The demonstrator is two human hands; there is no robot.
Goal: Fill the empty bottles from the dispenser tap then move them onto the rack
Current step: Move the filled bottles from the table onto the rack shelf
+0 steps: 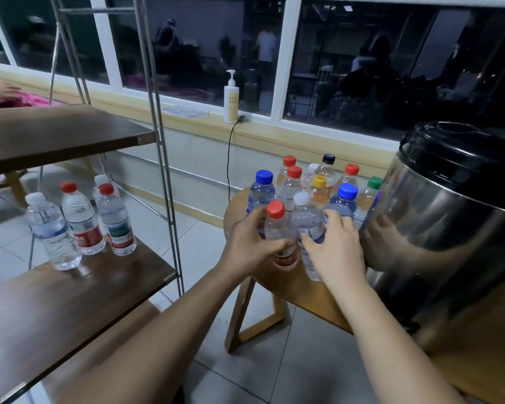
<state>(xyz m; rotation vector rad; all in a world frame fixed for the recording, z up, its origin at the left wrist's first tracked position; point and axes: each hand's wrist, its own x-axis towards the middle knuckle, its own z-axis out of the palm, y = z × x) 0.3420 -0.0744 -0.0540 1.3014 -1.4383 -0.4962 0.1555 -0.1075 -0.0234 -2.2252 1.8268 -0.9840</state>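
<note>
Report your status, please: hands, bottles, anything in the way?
Left hand grips red-capped bottle. Right hand grips white-capped bottle beside it. Other bottles crowd close behind; dispenser tight on the right.

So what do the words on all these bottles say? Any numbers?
Nothing can be read.
White pump bottle on the windowsill: yellow marks, too blurred.
Red-labelled clear bottle on the brown rack shelf: white print, blurred.
Red-capped clear bottle in the left hand: red label, partly hidden, blurred.
White-capped clear bottle in the right hand: label blurred.
</note>
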